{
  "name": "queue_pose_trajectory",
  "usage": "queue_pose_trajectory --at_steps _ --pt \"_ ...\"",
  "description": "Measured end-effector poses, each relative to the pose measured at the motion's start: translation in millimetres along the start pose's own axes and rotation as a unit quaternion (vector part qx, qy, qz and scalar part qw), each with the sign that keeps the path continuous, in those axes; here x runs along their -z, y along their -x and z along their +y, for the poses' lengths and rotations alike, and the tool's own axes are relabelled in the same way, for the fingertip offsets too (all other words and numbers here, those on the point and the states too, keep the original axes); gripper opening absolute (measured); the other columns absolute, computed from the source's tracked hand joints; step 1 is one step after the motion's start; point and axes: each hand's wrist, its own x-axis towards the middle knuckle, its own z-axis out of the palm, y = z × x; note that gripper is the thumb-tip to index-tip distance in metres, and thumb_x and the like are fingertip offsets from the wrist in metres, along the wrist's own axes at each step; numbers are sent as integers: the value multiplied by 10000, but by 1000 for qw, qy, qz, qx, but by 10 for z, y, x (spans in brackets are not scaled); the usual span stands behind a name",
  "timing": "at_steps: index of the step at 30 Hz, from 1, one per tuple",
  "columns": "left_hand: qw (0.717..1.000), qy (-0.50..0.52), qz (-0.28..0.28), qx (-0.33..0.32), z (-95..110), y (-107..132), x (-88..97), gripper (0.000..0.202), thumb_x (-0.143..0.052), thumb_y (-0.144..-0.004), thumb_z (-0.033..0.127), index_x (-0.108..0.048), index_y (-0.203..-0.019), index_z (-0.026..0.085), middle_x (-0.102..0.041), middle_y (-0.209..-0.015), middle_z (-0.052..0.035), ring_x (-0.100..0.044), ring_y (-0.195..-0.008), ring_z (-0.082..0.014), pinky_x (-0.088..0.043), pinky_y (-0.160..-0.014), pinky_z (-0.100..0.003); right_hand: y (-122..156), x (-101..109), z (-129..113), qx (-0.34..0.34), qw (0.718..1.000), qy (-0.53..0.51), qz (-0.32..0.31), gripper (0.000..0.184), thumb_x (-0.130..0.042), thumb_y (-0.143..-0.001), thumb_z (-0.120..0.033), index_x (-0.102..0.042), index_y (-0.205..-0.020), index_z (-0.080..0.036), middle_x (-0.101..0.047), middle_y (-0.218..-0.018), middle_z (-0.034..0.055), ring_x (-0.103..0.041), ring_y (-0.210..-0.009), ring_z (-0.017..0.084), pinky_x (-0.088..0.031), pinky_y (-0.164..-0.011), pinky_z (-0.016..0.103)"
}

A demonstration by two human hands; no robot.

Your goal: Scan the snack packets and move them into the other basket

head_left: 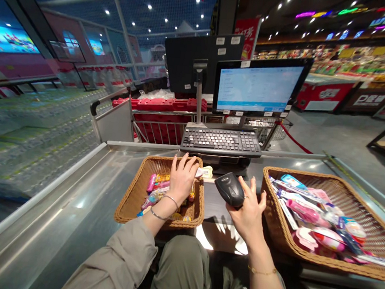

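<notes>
My left hand [182, 178] sits over the far side of a wicker basket [130, 197] and grips a small white and yellow packet [204, 172]. Below that hand, the basket holds small, brightly wrapped packets, partly hidden by my wrist. My right hand [248, 211] is shut around a black handheld barcode scanner [229, 189], whose head points toward the packet. To its right stands a larger wicker basket [274, 223] filled with pink, blue and white packaged goods [316, 219]. Neither of my hands touches that basket.
Both baskets stand on a steel checkout counter [50, 202]. Beyond them are a keyboard [221, 141], a lit monitor [257, 87] and a second dark screen [198, 61]. A metal cart [166, 127] with red crates stands behind. Store shelves line the far right.
</notes>
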Motion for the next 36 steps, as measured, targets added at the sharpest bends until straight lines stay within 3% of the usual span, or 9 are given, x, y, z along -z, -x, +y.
queue_pose_trajectory --at_steps 8,22,28,36 --pt "999 28 45 6 97 -135 16 319 -526 -977 282 -652 -1270 269 -520 -1511 -62 -287 -1506 -326 -102 -1235 -662 10 44 -39 13 998 42 43 312 -584 -803 -236 -650 -1106 -199 -593 -1423 126 -304 -1490 385 -147 -1142 745" --pt "997 24 74 1 341 -311 -35 319 -576 -952 316 -656 -1256 264 -535 -1500 -49 -270 -1509 -342 -62 -1240 -668 -5 124 -73 7 994 65 82 302 -598 -798 -250 -637 -1093 -197 -621 -1387 122 -334 -1477 382 -149 -1168 706" --pt "997 32 67 -1 385 -346 -31 347 -633 -913 292 -652 -1258 267 -521 -1512 -51 -249 -1516 -346 -37 -1237 -677 -17 153 -68 11 993 65 96 204 -599 -802 -248 -641 -992 -185 -625 -1379 136 -334 -1476 385 -153 -1165 703" --pt "996 51 66 4 405 -369 -19 324 -597 -936 306 -656 -1254 286 -531 -1503 -44 -235 -1523 -330 -37 -1240 -673 -10 148 -56 10 994 67 89 226 -585 -823 -275 -642 -1024 -188 -632 -1370 127 -344 -1469 390 -148 -1166 694"
